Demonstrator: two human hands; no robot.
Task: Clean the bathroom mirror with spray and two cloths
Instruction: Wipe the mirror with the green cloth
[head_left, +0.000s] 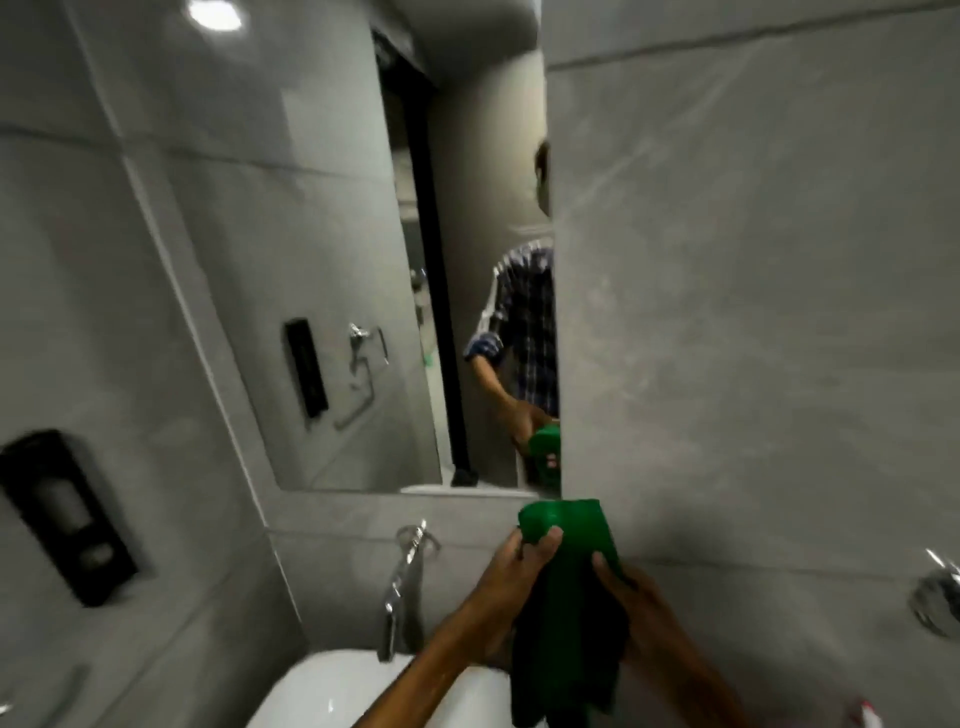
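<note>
Head view: a person holds a green cloth (569, 582) in both hands just below the lower right corner of a bathroom mirror (311, 249). The left hand (511, 582) is clamped on the cloth's left edge, its thumb pressed over the folded top; the right hand (631, 597) grips the right edge, thumb on the front of the fabric. The cloth's upper end is bunched into a rounded fold near the mirror's bottom edge, apart from the glass, and the rest hangs down between the forearms over a white basin (332, 691).

A chrome tap (402, 587) stands on the tiled wall just left of the hands, above the basin. A black wall dispenser (67, 514) is fixed to the grey tiles at far left, and a chrome fitting (937, 597) shows at the right edge. A red and white object (870, 714) sits at the bottom right corner, too blurred and cut off to identify.

The mirror reflects grey tiles, a ceiling light, a dark door frame, and part of the person in a checked shirt, arm bent toward the green cloth.
</note>
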